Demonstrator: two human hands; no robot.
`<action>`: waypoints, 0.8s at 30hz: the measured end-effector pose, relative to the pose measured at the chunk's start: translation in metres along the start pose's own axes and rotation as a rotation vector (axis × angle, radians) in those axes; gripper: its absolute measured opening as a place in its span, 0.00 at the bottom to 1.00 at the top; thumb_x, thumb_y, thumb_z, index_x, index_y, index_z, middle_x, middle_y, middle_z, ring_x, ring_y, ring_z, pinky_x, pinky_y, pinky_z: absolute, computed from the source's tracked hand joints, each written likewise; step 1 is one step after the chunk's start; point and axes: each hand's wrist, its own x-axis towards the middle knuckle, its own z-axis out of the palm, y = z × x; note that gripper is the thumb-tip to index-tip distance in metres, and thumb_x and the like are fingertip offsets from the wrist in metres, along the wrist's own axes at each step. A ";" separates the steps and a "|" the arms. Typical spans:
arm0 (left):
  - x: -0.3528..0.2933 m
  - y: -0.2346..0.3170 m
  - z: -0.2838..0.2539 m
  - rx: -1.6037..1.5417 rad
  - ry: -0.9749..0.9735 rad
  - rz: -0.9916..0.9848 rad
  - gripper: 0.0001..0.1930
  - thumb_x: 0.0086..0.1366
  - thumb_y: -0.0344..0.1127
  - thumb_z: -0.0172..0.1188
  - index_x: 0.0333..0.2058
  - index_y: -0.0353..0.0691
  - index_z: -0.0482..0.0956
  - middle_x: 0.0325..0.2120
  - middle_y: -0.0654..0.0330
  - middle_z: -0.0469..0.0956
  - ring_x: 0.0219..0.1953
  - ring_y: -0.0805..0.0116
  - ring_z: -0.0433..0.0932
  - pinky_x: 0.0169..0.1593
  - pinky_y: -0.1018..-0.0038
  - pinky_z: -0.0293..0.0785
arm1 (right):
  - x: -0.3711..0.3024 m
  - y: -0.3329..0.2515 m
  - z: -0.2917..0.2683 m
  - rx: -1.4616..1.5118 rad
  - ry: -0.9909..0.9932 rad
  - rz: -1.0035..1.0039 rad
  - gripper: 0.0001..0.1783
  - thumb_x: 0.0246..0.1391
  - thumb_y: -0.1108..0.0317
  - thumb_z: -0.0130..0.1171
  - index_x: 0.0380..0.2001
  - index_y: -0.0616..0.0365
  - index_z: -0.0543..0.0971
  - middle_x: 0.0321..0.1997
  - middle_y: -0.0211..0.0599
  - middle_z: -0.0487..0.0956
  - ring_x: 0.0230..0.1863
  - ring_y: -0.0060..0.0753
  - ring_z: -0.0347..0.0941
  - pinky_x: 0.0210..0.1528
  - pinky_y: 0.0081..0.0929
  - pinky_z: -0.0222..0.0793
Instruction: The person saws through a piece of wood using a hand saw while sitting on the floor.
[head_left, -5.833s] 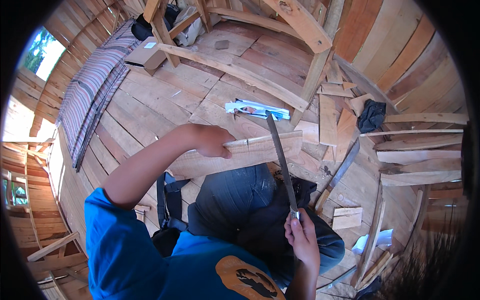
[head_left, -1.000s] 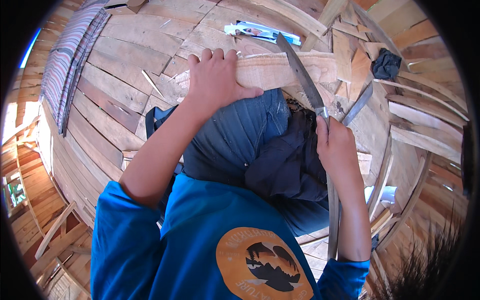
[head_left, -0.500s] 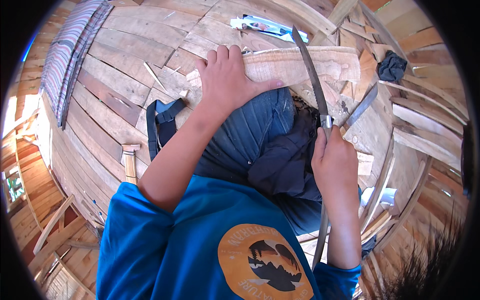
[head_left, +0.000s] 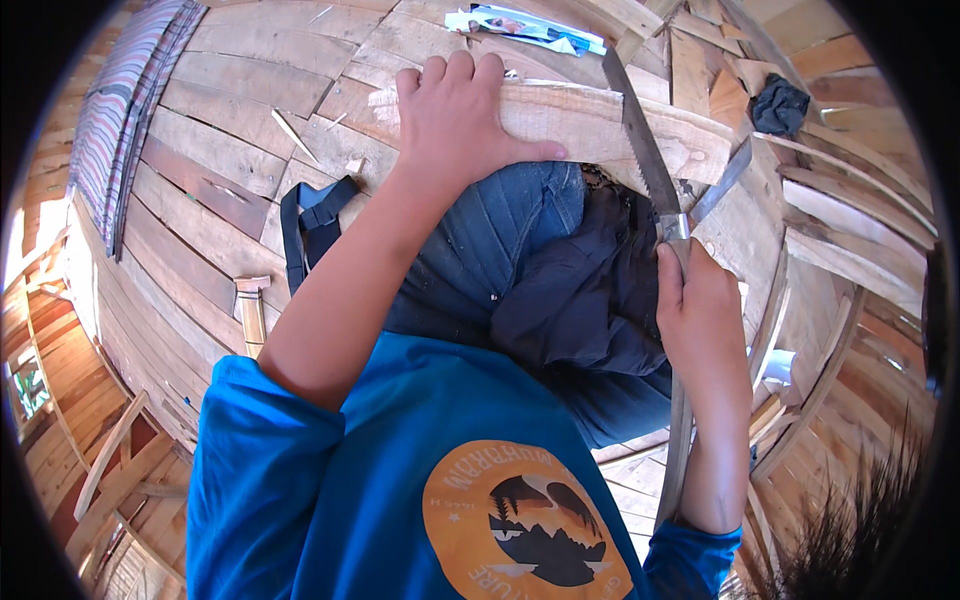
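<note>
A pale rough wooden board (head_left: 570,122) lies crosswise just beyond my bent knee, which is in blue jeans. My left hand (head_left: 455,125) presses down on its left part, with the fingers over the far edge and the thumb stretched along the near side. In my right hand (head_left: 703,305) is a long-handled knife (head_left: 643,140), its dark blade notched along one edge. The fingers wrap the wooden handle just below a metal collar, and the handle runs back along my forearm. The blade crosses the board's right part; whether it touches the wood I cannot tell.
Beyond the board lies a blue and white packet (head_left: 530,28). A dark crumpled bag (head_left: 780,105), a grey metal strip (head_left: 722,184) and several curved wood offcuts (head_left: 850,205) are to the right. Left are a dark strap (head_left: 318,215) and a striped mat (head_left: 125,110).
My right hand and the knife have moved to the right, with the blade now farther along the board. The board's right end has shifted slightly right and nearer. My left hand keeps its hold.
</note>
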 end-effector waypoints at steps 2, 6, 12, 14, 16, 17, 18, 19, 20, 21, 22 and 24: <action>0.002 0.004 -0.005 0.017 -0.074 -0.030 0.54 0.33 0.85 0.59 0.39 0.33 0.78 0.33 0.54 0.75 0.41 0.57 0.73 0.49 0.59 0.60 | -0.001 -0.005 -0.005 0.030 -0.043 0.058 0.16 0.64 0.64 0.52 0.29 0.68 0.74 0.21 0.62 0.76 0.28 0.67 0.76 0.33 0.54 0.71; 0.000 0.006 -0.001 0.093 0.023 -0.018 0.53 0.33 0.85 0.59 0.38 0.34 0.78 0.31 0.55 0.74 0.39 0.57 0.72 0.47 0.59 0.59 | 0.022 0.000 0.014 -0.045 0.009 -0.027 0.16 0.63 0.63 0.52 0.29 0.68 0.75 0.24 0.64 0.76 0.32 0.67 0.76 0.36 0.55 0.71; 0.002 0.006 0.006 0.073 -0.006 -0.040 0.52 0.32 0.84 0.61 0.38 0.34 0.78 0.32 0.55 0.75 0.40 0.56 0.73 0.49 0.58 0.59 | 0.027 -0.002 0.014 0.076 -0.030 0.064 0.15 0.63 0.64 0.51 0.30 0.67 0.75 0.25 0.63 0.77 0.32 0.67 0.76 0.36 0.55 0.71; 0.002 0.005 0.008 0.035 -0.012 -0.056 0.50 0.30 0.81 0.64 0.36 0.36 0.78 0.33 0.55 0.75 0.41 0.57 0.72 0.48 0.59 0.58 | 0.007 -0.007 0.002 0.038 0.004 0.025 0.15 0.63 0.65 0.51 0.30 0.68 0.75 0.24 0.63 0.76 0.31 0.67 0.76 0.34 0.55 0.71; 0.005 0.005 0.005 0.024 -0.025 -0.039 0.51 0.29 0.82 0.63 0.36 0.35 0.79 0.33 0.55 0.75 0.41 0.57 0.72 0.49 0.59 0.58 | -0.003 -0.007 0.001 -0.004 0.030 -0.010 0.14 0.63 0.66 0.51 0.29 0.67 0.75 0.23 0.63 0.76 0.29 0.66 0.76 0.32 0.54 0.71; 0.003 0.006 0.004 0.016 -0.039 -0.037 0.52 0.29 0.83 0.63 0.36 0.35 0.79 0.33 0.54 0.75 0.41 0.57 0.73 0.49 0.59 0.58 | -0.007 -0.006 0.001 -0.027 0.034 -0.027 0.14 0.63 0.66 0.51 0.29 0.67 0.74 0.22 0.63 0.76 0.29 0.66 0.76 0.31 0.54 0.71; 0.003 0.007 0.002 0.000 -0.045 -0.051 0.52 0.28 0.83 0.63 0.36 0.35 0.79 0.33 0.54 0.75 0.41 0.56 0.73 0.50 0.59 0.58 | -0.008 -0.009 0.000 -0.045 0.034 -0.020 0.13 0.63 0.66 0.51 0.29 0.67 0.74 0.22 0.63 0.76 0.28 0.66 0.76 0.31 0.54 0.71; 0.003 0.008 0.000 -0.015 -0.051 -0.066 0.52 0.28 0.83 0.64 0.36 0.35 0.79 0.34 0.54 0.75 0.41 0.56 0.72 0.50 0.58 0.58 | -0.009 -0.014 -0.002 -0.062 0.034 -0.014 0.13 0.63 0.67 0.51 0.29 0.67 0.74 0.22 0.63 0.76 0.28 0.66 0.76 0.30 0.53 0.71; 0.003 0.008 -0.002 -0.029 -0.060 -0.081 0.52 0.28 0.83 0.64 0.36 0.35 0.79 0.34 0.54 0.75 0.42 0.56 0.72 0.50 0.58 0.59 | -0.009 -0.018 -0.002 -0.078 0.032 -0.006 0.13 0.63 0.68 0.51 0.28 0.67 0.75 0.21 0.63 0.76 0.28 0.66 0.76 0.30 0.53 0.71; 0.002 0.008 -0.001 -0.018 -0.028 -0.079 0.52 0.28 0.82 0.64 0.36 0.35 0.79 0.34 0.53 0.75 0.42 0.56 0.72 0.50 0.58 0.59 | -0.007 -0.017 0.000 -0.071 0.040 -0.018 0.13 0.63 0.67 0.51 0.29 0.67 0.75 0.22 0.63 0.76 0.28 0.66 0.76 0.31 0.53 0.72; 0.002 0.009 0.002 -0.008 0.005 -0.077 0.52 0.28 0.82 0.64 0.36 0.34 0.79 0.34 0.53 0.75 0.42 0.55 0.72 0.50 0.57 0.59 | -0.002 -0.013 0.004 -0.064 0.048 -0.030 0.13 0.62 0.67 0.51 0.29 0.67 0.75 0.22 0.63 0.76 0.28 0.66 0.76 0.31 0.54 0.72; 0.002 0.014 0.004 0.021 0.064 -0.079 0.52 0.29 0.82 0.64 0.36 0.34 0.79 0.35 0.52 0.74 0.43 0.55 0.72 0.51 0.56 0.59 | 0.007 -0.011 0.009 -0.071 0.072 -0.023 0.13 0.62 0.66 0.51 0.29 0.67 0.75 0.22 0.63 0.76 0.29 0.66 0.76 0.33 0.54 0.72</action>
